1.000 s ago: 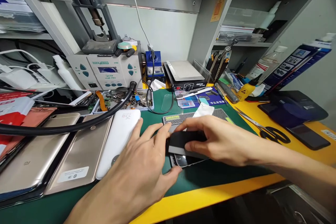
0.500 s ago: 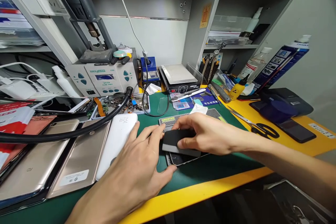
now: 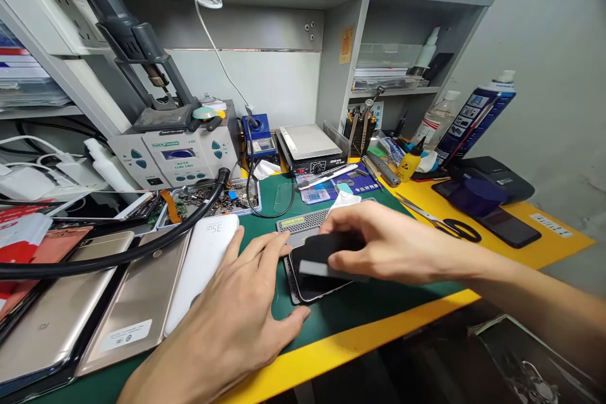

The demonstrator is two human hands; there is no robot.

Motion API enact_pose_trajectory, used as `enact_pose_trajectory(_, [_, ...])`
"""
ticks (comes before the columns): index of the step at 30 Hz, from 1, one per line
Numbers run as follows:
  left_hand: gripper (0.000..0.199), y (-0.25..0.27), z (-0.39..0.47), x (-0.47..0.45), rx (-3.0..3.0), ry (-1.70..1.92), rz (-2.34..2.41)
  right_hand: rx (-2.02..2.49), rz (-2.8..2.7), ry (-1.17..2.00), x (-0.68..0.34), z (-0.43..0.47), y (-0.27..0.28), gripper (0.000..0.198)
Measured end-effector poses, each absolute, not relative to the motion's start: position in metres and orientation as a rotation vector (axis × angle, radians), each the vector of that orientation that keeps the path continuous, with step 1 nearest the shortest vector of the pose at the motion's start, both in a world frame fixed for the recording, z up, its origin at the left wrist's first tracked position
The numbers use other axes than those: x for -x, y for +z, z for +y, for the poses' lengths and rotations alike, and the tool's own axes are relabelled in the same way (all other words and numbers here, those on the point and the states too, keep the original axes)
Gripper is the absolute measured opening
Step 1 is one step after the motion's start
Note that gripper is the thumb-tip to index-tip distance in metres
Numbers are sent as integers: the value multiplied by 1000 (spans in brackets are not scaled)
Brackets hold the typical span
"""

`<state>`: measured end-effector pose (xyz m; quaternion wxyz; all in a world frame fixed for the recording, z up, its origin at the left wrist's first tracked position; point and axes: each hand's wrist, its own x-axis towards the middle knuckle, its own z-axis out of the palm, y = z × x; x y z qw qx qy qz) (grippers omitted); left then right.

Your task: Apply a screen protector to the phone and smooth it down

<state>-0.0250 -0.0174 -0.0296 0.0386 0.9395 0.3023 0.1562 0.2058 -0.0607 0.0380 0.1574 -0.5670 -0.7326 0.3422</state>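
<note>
My right hand [image 3: 379, 243] pinches a black block with a grey lower edge [image 3: 316, 254] between thumb and fingers. The block is over the dark screen of a phone [image 3: 308, 287], and whether it touches the glass is hard to tell. Under the phone lies a perforated metal plate [image 3: 303, 222] on the green mat [image 3: 341, 315]. Beside the phone's left end, my left hand [image 3: 243, 290] is spread, fingers apart, with its fingertips close to the phone's left edge and its thumb low on the mat. Part of the phone is hidden beneath my right hand and the block.
Left of my left hand are a white power bank [image 3: 203, 252] and several phones or phone backs [image 3: 135, 303], crossed by a thick black hose [image 3: 118, 255]. Scissors [image 3: 452, 227] and a yellow bottle [image 3: 409, 163] lie and stand right. A heating plate [image 3: 312, 142] is behind.
The block has lifted or shifted slightly right in my right hand, uncovering more of the phone's left end. My left hand stays nearly as it was. The whole view has shifted slightly.
</note>
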Motion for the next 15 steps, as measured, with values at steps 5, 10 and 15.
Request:
enact_pose_trajectory(5, [67, -25, -21, 23, -2914, 469, 932, 1306, -2516, 301, -217, -92, 19, 36])
enact_pose_trajectory(10, [67, -21, -23, 22, -2871, 457, 953, 1104, -2742, -99, -213, -99, 2, 43])
enact_pose_trajectory(15, [61, -20, -25, 21, -2869, 487, 944, 1023, -2747, -191, -210, -89, 1, 38])
